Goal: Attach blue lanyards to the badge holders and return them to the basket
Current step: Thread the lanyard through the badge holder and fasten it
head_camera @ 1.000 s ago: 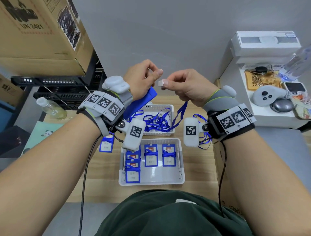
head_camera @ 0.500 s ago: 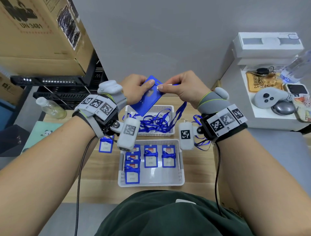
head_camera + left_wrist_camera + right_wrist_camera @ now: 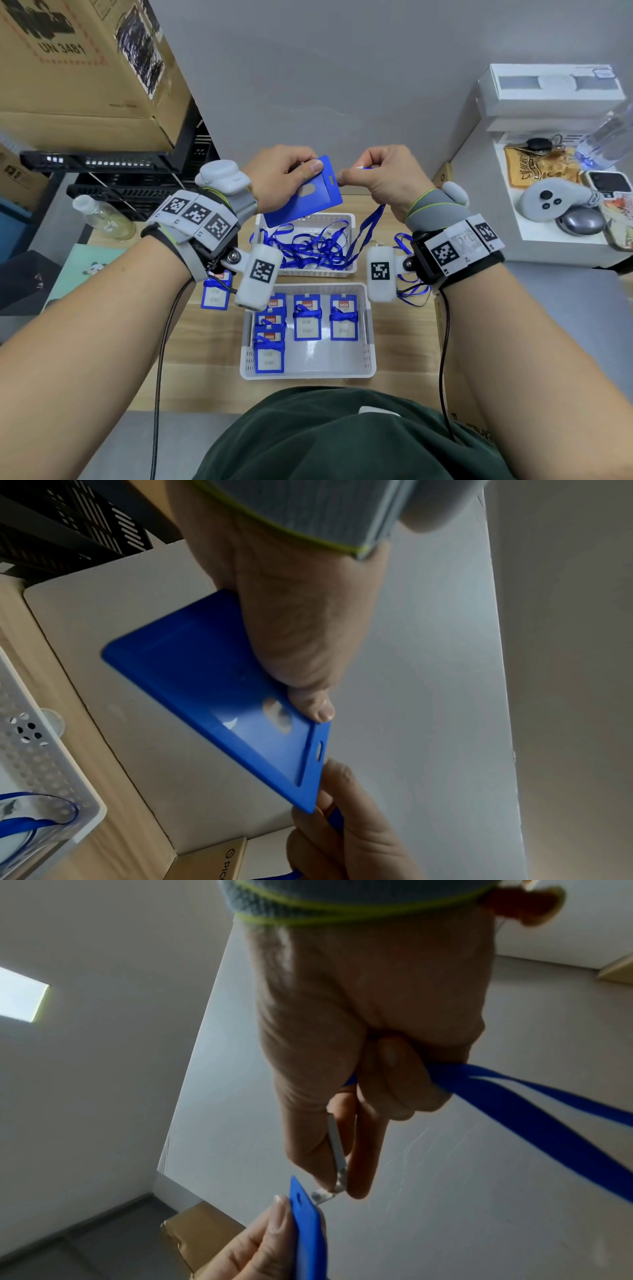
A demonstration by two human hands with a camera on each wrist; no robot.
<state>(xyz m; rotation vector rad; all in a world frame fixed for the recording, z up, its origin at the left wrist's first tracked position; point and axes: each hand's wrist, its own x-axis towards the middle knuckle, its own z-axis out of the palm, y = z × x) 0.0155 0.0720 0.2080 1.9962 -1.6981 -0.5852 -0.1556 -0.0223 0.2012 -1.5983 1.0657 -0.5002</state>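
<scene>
Fingers: left hand (image 3: 281, 178) pinches the badge holder (image 3: 305, 192); right hand (image 3: 380, 178) clamps the lanyard (image 3: 371, 222) clip (image 3: 337, 1153).
Holder: held aloft above the lanyard basket (image 3: 351, 219); apparently light, stiff; grip near the slot (image 3: 319, 750).
Lanyard: limp, trails down.
Worktop (image 3: 212, 329): near basket (image 3: 371, 353) holds finished badges.

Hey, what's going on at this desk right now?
A person is fitting a lanyard to a badge holder. The left hand holds a blue badge holder up, while the right hand pinches the metal clip of a blue lanyard at the holder's slot. Finished badges lie in the near basket; loose lanyards fill the far basket.
</scene>
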